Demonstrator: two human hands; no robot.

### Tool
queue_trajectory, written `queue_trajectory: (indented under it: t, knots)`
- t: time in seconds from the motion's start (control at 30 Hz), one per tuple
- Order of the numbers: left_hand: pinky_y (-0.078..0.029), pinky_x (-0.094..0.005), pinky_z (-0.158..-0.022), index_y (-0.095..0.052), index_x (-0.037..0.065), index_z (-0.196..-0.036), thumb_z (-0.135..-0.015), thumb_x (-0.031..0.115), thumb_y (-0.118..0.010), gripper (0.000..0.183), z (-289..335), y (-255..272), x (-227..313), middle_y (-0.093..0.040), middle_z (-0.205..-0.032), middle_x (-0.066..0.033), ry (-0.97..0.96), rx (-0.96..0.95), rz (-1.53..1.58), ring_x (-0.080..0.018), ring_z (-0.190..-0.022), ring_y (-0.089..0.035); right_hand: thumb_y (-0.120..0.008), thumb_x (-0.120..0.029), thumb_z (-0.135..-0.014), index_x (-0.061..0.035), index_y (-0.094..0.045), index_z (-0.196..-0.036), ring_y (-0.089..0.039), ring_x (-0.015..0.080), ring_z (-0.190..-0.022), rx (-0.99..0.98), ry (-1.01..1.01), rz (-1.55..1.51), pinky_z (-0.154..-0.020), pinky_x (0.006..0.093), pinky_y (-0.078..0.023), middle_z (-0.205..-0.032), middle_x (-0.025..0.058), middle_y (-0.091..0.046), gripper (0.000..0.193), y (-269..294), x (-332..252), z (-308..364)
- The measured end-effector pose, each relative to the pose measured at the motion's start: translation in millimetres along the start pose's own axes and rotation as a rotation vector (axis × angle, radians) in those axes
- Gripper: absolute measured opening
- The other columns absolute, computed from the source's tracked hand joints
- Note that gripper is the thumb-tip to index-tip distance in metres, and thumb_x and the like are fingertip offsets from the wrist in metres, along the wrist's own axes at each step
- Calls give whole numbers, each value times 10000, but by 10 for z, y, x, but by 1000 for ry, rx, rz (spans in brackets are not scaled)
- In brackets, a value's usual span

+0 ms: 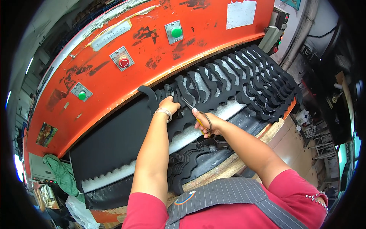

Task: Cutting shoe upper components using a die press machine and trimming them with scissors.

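Black foam sheet (114, 141) lies on the press bed; left hand (169, 105) pinches its cut edge, right hand (207, 124) grips scissors (196, 114). Cut pieces (248, 84) lie stacked rightward; the left portion remains uncut.

One head-worn fisheye view looks steeply down, close over the orange press (160, 57).

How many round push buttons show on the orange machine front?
3: a green round button upper centre, a red round button left of it, another green one lower left. More may be hidden beyond the frame.
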State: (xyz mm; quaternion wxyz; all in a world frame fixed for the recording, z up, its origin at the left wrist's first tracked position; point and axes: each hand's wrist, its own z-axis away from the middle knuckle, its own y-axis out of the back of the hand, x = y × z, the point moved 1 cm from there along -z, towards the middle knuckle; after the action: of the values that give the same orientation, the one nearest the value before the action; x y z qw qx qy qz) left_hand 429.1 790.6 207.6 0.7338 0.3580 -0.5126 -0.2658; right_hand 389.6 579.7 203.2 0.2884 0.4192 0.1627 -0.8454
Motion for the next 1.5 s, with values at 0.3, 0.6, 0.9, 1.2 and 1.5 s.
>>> queue_trajectory:
  t: [0.3,0.6,0.9,1.2,1.5]
  knots:
    - [-351,-245,-616,-484,68,-742,-845,193,-641,225,74,-31,-128,-445,-704,40,-64,-37,517,-76,-672,-382,-360,-767,-802,13,-530,-864,-429,106,-469,-6,3,-82,-426,278,-437,-582,8,-412,800,29,81,15]
    - [-314,-218,-605,-471,101,-747,-928,175,-543,208,-47,-57,-187,-398,-706,75,-118,16,605,-43,-672,-340,-286,-826,-761,80,-536,-953,-506,138,-498,-79,99,258,-443,282,-469,-622,44,-434,959,-65,-6,413]
    - [-441,-230,-732,-528,5,-956,-764,136,-714,297,-80,-4,-217,-574,-859,-35,-181,-149,706,-104,-783,-535,-302,-840,-740,89,-547,-941,-466,127,-514,-47,-57,206,-446,292,-479,-637,39,-414,981,-46,-112,140]
    - [-445,-257,-719,-516,-19,-929,-640,39,-665,330,-205,30,-436,-563,-835,-47,-179,-82,571,-139,-762,-531,-281,-858,-724,107,-545,-969,-491,144,-520,-61,-78,355,-457,295,-483,-625,38,-412,1030,-138,-220,93]
    - [-446,-250,-719,-522,-12,-935,-632,27,-676,342,-144,124,-397,-563,-832,-47,-113,-205,573,-142,-765,-541,-286,-856,-727,92,-554,-912,-475,142,-494,-4,4,287,-449,304,-480,-586,28,-392,1003,-272,-279,-53]
